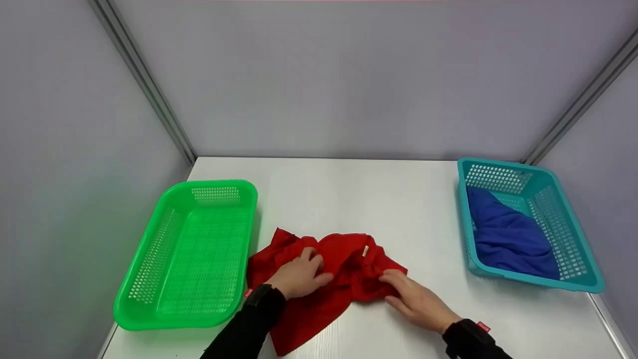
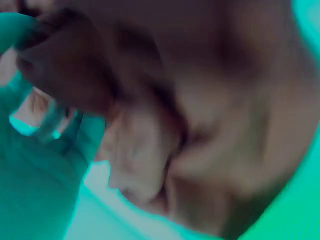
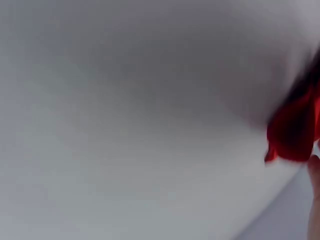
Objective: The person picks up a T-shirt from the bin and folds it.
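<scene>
A crumpled red garment with a small white tag lies on the white table. My left hand rests over its left part, fingers loosely bent and thumb apart from them. In the left wrist view, which is blurred and oddly tinted, that hand lies against the garment's folds. At the garment's right edge, the fingertips of my right hand touch the fabric, while the thumb stands apart below. The right wrist view catches only a corner of the garment and a bit of the hand.
To the left stands a bright green plastic basket with nothing in it, close beside the garment. A teal basket at the right holds a blue cloth. Grey-white panels enclose the table at the back and sides.
</scene>
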`<state>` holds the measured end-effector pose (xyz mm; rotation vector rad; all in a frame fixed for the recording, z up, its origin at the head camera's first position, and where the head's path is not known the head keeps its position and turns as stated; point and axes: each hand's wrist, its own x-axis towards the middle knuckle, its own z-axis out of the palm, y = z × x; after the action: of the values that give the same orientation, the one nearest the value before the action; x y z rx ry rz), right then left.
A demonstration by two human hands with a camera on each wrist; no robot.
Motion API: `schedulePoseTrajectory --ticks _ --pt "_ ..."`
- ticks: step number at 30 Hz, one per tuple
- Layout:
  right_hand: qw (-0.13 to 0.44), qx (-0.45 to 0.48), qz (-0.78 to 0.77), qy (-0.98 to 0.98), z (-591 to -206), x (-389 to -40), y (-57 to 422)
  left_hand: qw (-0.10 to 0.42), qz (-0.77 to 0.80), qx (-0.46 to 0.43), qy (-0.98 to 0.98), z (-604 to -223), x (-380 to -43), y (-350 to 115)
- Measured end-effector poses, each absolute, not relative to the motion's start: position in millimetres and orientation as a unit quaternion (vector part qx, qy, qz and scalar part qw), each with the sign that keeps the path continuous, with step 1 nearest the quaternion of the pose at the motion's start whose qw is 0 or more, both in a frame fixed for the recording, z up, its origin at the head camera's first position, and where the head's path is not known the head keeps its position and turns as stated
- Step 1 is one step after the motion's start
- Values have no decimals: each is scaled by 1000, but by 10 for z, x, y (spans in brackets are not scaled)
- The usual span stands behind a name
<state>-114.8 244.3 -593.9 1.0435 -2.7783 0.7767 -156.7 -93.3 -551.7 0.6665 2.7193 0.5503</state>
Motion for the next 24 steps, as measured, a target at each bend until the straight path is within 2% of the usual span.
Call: schedulePoseTrajectory --ticks 4,8,13,16,20,24 --pt "-2 186 350 -918 -6024 -1143 2264 123 257 144 948 -5548 -1587 -877" --pt "12 154 290 -944 -6051 -1168 2174 101 266 122 951 -5567 -1594 -867" --pt "89 136 291 -943 -5984 -1228 2259 -43 257 137 956 -5459 -1661 -949" --pt "97 40 372 -922 -5788 -1288 2379 -123 265 132 947 -5295 -1741 -1028" --pt "82 -95 496 -859 -5375 -1391 2515 -199 313 107 923 -5062 -1847 -1153" --pt "130 -122 555 -813 -4986 -1468 2626 -250 363 88 893 -4855 -1914 -1248"
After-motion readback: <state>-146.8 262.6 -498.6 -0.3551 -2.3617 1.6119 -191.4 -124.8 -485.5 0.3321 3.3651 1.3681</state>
